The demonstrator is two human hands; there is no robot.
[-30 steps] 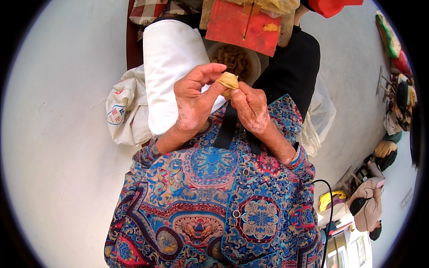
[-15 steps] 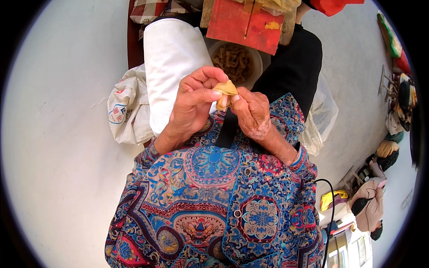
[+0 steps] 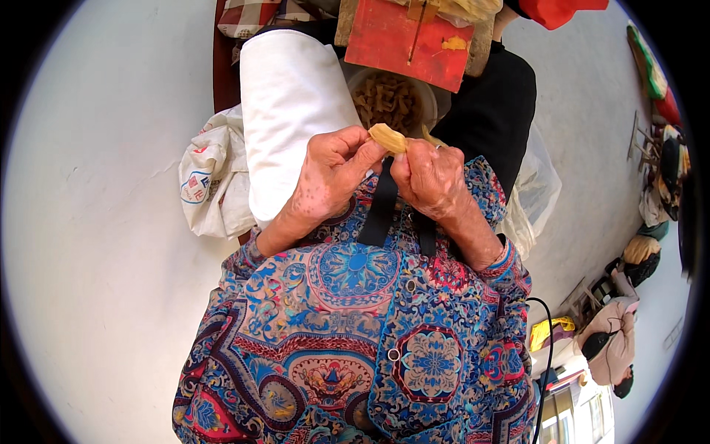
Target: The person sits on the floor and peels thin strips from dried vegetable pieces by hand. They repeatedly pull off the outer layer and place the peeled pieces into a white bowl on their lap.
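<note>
A pale yellow, fibrous folded strip [image 3: 388,138] is stretched between my two hands above my lap. My left hand [image 3: 331,170] pinches its left end between thumb and fingers. At the other end, my right hand [image 3: 433,177] grips it with thumb and bent forefinger. A thin yellowish end [image 3: 429,135] sticks out past the right hand's knuckles. Just beyond the hands stands a white bucket [image 3: 429,103] holding many brown folded pieces [image 3: 386,102]. My hands partly cover its near side.
A red board [image 3: 403,44] on a wooden stand overhangs the bucket. White cloth [image 3: 288,111] covers my left leg. A white woven sack [image 3: 214,177] lies at left, a clear plastic bag [image 3: 536,192] at right. Another person [image 3: 614,333] is at far right.
The strip was bunched into a small fold between my fingertips; now it lies longer and flatter. My left hand has turned knuckles-up, and the right has closed more around its end.
</note>
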